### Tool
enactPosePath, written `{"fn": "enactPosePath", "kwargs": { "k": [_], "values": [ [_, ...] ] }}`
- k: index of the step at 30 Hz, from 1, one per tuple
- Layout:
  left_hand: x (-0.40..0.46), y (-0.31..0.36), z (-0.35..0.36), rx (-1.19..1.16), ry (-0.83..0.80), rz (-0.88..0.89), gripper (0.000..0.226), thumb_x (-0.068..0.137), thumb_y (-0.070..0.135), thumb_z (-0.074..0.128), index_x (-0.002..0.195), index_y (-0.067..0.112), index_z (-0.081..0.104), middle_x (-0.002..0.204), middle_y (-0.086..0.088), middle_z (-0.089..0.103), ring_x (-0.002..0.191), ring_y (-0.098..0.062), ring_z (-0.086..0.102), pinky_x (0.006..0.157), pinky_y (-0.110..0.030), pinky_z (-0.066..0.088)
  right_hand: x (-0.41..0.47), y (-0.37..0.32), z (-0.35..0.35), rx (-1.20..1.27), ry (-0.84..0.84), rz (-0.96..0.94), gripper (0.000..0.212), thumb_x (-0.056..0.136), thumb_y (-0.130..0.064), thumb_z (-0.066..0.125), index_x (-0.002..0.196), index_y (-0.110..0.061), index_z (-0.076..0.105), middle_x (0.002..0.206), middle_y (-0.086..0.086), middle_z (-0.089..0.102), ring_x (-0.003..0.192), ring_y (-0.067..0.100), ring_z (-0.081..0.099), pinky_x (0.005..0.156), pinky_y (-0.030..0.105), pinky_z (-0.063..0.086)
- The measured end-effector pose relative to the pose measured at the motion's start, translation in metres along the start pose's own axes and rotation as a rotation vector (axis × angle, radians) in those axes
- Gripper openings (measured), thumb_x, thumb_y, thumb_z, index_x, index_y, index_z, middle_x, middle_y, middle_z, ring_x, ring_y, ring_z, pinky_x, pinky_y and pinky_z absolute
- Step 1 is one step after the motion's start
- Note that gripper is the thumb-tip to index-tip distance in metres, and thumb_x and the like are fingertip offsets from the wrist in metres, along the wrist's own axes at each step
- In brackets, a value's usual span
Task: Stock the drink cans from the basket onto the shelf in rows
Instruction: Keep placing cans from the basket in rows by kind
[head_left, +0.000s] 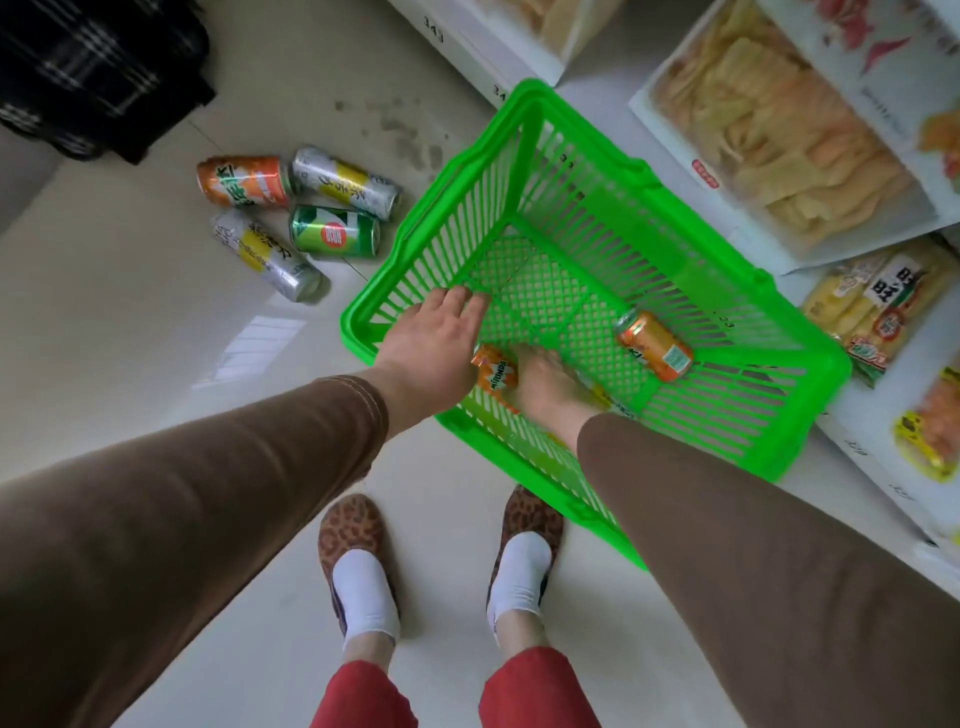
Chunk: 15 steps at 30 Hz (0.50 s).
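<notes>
Head view. Green plastic basket on floor beside snack shelf.

Inside basket, near wall: Mirinda orange can lying on side, long axis running roughly toward and away from the person. Right hand directly over it, touching; grip state hard to tell, fingers hidden.

Left hand just left of same can, fingers straight and apart, holding nothing.

Second orange can on side, right of both hands, nearer right arm, long axis diagonal.

Yellow-labelled can partly hidden behind right wrist.

Four cans loose on floor, left of basket.

Likely next pick: Mirinda, by right hand.
</notes>
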<state>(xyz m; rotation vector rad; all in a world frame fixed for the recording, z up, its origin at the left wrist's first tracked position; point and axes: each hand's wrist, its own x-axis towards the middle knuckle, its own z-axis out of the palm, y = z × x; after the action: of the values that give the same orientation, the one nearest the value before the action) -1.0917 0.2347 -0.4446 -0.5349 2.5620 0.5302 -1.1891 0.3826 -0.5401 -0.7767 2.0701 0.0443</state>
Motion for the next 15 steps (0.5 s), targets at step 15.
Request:
{"fn": "enactPosePath", "kwargs": {
  "k": [15],
  "values": [
    [-0.017,0.007,-0.043,-0.053,0.023,-0.035,0.084,0.085,0.037,0.065,0.152,0.015,0.019,0.144,-0.008,0.037,0.133,-0.029,0.035,0.109,-0.044,0.036,-0.033,-0.009,-0.054,0.364,0.147,0.16,0.059,0.073,-0.041,0.082,0.119,-0.017,0.054,0.113,0.003,0.052,0.097,0.024,0.056,0.08,0.034,0.045]
  ]
}}
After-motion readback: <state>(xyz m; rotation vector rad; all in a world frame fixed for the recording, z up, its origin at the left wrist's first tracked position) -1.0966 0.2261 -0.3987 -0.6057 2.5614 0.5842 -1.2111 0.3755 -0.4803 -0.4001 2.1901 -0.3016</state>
